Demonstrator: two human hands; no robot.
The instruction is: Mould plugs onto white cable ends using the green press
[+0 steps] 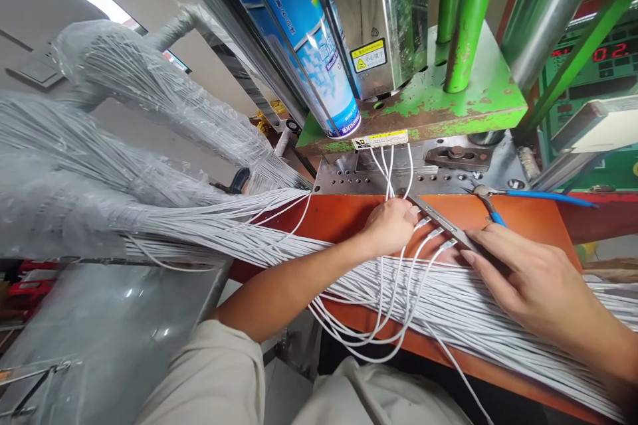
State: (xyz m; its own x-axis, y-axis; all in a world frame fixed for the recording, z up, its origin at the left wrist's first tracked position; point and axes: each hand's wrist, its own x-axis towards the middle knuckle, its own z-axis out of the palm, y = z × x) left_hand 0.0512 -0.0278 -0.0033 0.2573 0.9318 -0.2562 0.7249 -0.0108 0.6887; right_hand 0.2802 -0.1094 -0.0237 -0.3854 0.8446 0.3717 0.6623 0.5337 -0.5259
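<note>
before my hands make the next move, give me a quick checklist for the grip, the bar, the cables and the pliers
1. Right hand holding the metal bar: ok, fingers are around its near end.
2. Left hand grip: cannot tell; it is at the bar's far end, but what the fingertips pinch is hidden.
3. White connectors fully seated: cannot tell; they line the bar's edge, too small to judge.
4. Pliers out of the hands: ok, lying beyond the right hand.
5. Work surface free of loose cables: not ok; a thick bundle of cables runs across the orange tabletop.
</note>
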